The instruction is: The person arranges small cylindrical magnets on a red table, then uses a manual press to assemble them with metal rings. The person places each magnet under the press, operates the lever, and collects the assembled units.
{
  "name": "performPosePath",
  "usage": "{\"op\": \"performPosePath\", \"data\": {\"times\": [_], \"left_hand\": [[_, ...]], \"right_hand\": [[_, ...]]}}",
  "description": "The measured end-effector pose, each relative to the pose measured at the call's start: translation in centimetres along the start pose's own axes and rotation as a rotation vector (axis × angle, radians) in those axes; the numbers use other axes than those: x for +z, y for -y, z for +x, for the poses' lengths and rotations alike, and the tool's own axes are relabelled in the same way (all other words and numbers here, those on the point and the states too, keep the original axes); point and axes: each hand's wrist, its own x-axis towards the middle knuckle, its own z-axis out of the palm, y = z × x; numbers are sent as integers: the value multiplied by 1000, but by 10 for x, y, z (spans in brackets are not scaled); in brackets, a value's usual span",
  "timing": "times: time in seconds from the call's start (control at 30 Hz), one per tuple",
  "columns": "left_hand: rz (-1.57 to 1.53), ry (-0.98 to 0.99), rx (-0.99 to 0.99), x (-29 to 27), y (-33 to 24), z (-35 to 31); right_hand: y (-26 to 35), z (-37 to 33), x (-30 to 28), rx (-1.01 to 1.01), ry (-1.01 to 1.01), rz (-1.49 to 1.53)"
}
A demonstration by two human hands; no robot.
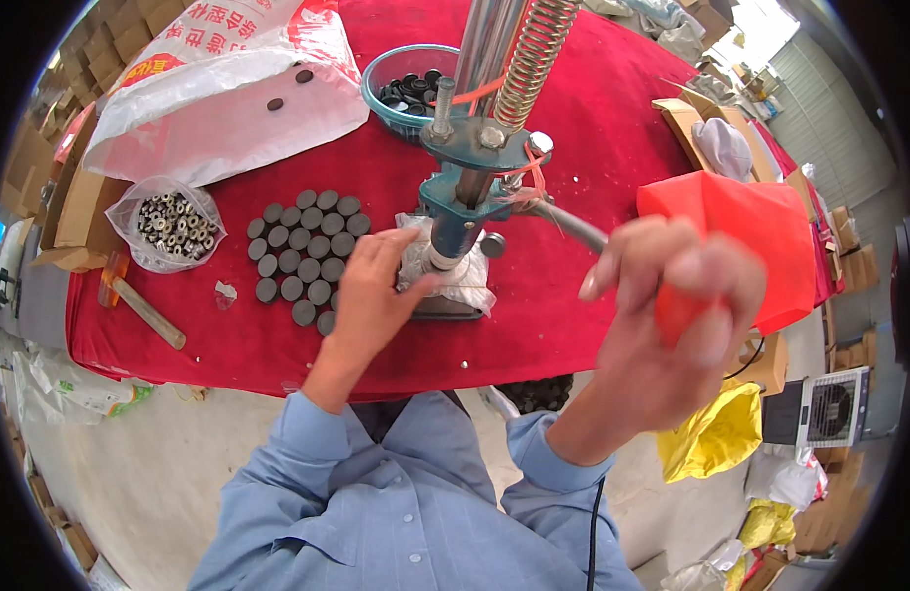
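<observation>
A green hand press (455, 212) with a bare coil spring (539, 61) stands on the red-covered table. My right hand (676, 305) is closed round the red knob (681, 307) of the press's lever (570, 227), slightly blurred. My left hand (368, 288) rests beside the ram, its thumb and fingers apart, over clear plastic (471, 281) spread on the press base (445, 311). What lies under the ram tip is hidden. One small dark round piece (492, 244) sits just right of the ram. Left of my left hand lie several grey-black discs (308, 242) in a cluster.
A clear bag of small metal parts (176, 229) and a hammer (147, 312) lie at the left. Behind are a white sack (228, 118) and a blue basin (376, 71) of black caps. A red bag (745, 231) hangs at the right, above a yellow bag (713, 433).
</observation>
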Motion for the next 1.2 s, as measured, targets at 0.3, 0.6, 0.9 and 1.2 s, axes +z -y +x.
{"op": "performPosePath", "data": {"times": [0.3,0.6,0.9,1.2], "left_hand": [[293,217,2,-31,42,-9],[192,157,-46,-27,49,-11],[-20,111,-250,-27,19,-3],[-166,59,-133,14,-13,8]], "right_hand": [[-10,-149,9,14,-144,27],[-9,-92,-16,-49,86,1],[-6,14,-21,45,153,61],[0,49,-7,301,46,-3]]}}
